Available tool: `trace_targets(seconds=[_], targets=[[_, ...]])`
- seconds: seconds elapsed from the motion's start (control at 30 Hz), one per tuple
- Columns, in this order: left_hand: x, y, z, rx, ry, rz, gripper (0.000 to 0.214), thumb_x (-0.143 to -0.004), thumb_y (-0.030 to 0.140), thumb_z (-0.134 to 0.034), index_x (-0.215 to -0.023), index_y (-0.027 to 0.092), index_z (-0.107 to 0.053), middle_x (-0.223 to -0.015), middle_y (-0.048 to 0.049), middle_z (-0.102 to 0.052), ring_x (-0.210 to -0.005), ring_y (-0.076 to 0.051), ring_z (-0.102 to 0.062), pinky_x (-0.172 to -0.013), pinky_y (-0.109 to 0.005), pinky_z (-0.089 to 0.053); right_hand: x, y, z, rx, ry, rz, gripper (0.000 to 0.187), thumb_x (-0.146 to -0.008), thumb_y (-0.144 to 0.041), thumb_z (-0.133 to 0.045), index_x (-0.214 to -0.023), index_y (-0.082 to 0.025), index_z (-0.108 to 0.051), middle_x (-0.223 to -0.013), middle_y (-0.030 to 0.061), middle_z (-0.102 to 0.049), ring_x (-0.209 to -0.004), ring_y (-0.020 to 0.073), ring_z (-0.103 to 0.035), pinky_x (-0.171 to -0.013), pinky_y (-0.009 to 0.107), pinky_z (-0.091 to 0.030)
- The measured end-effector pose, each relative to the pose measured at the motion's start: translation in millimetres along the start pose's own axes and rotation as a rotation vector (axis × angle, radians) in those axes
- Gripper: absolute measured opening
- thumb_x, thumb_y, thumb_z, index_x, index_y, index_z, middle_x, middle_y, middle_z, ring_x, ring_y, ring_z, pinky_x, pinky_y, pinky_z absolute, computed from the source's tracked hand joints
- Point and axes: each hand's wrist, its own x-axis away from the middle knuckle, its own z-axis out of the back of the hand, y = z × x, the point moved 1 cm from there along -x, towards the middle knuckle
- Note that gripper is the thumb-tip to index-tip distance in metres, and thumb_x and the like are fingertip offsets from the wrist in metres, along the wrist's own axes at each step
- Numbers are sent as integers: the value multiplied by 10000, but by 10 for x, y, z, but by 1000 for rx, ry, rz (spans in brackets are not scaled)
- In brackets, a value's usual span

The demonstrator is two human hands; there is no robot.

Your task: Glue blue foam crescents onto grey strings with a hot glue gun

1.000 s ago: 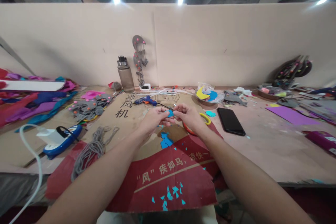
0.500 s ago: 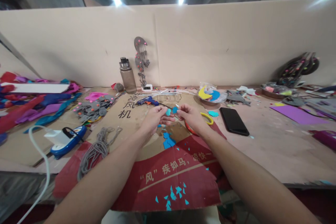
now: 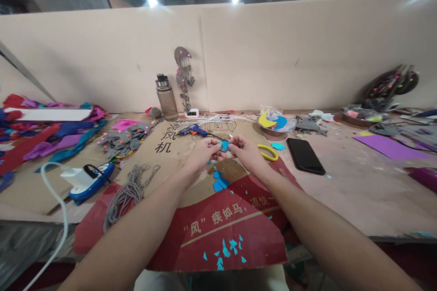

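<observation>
Over the cardboard sheet (image 3: 194, 191), my left hand (image 3: 205, 152) and my right hand (image 3: 243, 148) meet, fingertips closed on small blue felt pieces (image 3: 224, 146). The pieces overlap between the fingers, so their edges are hard to tell apart. Below the hands lies a blue felt cutout (image 3: 220, 182), with several blue scraps (image 3: 225, 250) nearer the cardboard's front edge. A yellow scissor handle (image 3: 269, 153) shows beside my right wrist, the rest hidden by it. Beyond my hands, a blue glue gun (image 3: 192, 131) lies on the cardboard.
A black phone (image 3: 305, 156) lies to the right, past a teal piece (image 3: 278, 146). A bowl (image 3: 276, 129) holds yellow and blue crescents. On the left are grey cord (image 3: 126, 195), a blue power strip (image 3: 92, 186) and felt strips (image 3: 64, 141). A bottle (image 3: 166, 100) stands behind.
My hands have come closer together. The teal piece in the left fingers and the blue one in the right, apart before, now overlap.
</observation>
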Motion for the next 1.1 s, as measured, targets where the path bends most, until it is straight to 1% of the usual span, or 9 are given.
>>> trace_targets(seconds=[0.13, 0.23, 0.4, 0.5, 0.63, 0.7, 0.8, 0.97, 1.1], targets=[[1, -18, -11, 38, -69, -9, 117, -826, 164, -648, -929, 108, -636, -708, -59, -690, -603, -111, -655, -597, -219, -519, 13, 24, -2, 99, 35, 79, 104, -741, -290, -561, -791, -201, -539, -662, -30, -552, -611, 122, -507, -590, 259, -401], [-3, -36, -14, 14, -92, -45, 122, -822, 205, -662, -894, 106, -655, -699, -53, -684, -571, -93, -628, -584, -210, -509, 37, 0, -12, 156, 43, 117, 90, -760, -279, -554, -790, -195, -553, -694, -15, -580, -646, 127, -527, -622, 266, -406], [-32, 29, 80, 16, 65, -43, 82, -809, 185, -663, -802, 114, -622, -593, -19, -632, -467, -68, -555, -490, -179, -444, 43, -60, 1, 113, -7, 88, 188, -771, -339, -602, -888, -199, -555, -708, -22, -583, -645, 129, -528, -623, 270, -415], [-47, 126, 191, 110, 179, -108, 104, -804, 188, -664, -773, 122, -590, -616, -18, -631, -492, -74, -580, -474, -169, -433, 68, -102, -7, 169, -180, 103, 191, -759, -327, -645, -877, -187, -590, -748, -10, -597, -671, 131, -537, -659, 277, -426], [-54, 194, 279, 165, 203, -137, 103, -797, 176, -654, -770, 129, -567, -718, -48, -675, -537, -87, -618, -461, -169, -434, 184, -163, -85, 412, -490, 211, 173, -797, -238, -634, -957, -184, -673, -836, 24, -629, -738, 142, -562, -713, 270, -423], [-58, 193, 282, 175, 200, -139, 109, -797, 179, -660, -780, 130, -564, -733, -52, -682, -541, -85, -618, -464, -168, -438, 238, -190, -134, 555, -566, 267, 238, -807, -173, -619, -1034, -187, -689, -946, 61, -630, -813, 155, -569, -767, 275, -421], [-65, 180, 257, 176, 189, -141, 97, -807, 161, -651, -791, 124, -562, -721, -52, -680, -538, -79, -613, -465, -162, -434, 266, -205, -195, 686, -634, 282, 245, -814, -118, -590, -1019, -177, -711, -1004, 94, -622, -891, 177, -562, -830, 286, -409], [-72, 179, 223, 163, 165, -120, 68, -813, 89, -623, -878, 96, -604, -718, -39, -670, -532, -72, -610, -460, -160, -432, 225, -142, -228, 677, -604, 243, 194, -763, -103, -617, -933, -158, -694, -909, 70, -642, -808, 157, -553, -757, 260, -403], [-65, 182, 234, 165, 162, -123, 105, -799, 96, -655, -898, 95, -619, -703, -27, -661, -524, -69, -601, -459, -163, -432, 172, -122, -126, 488, -566, 166, 95, -763, -139, -596, -838, -171, -644, -744, 3, -619, -677, 126, -528, -660, 244, -390]])
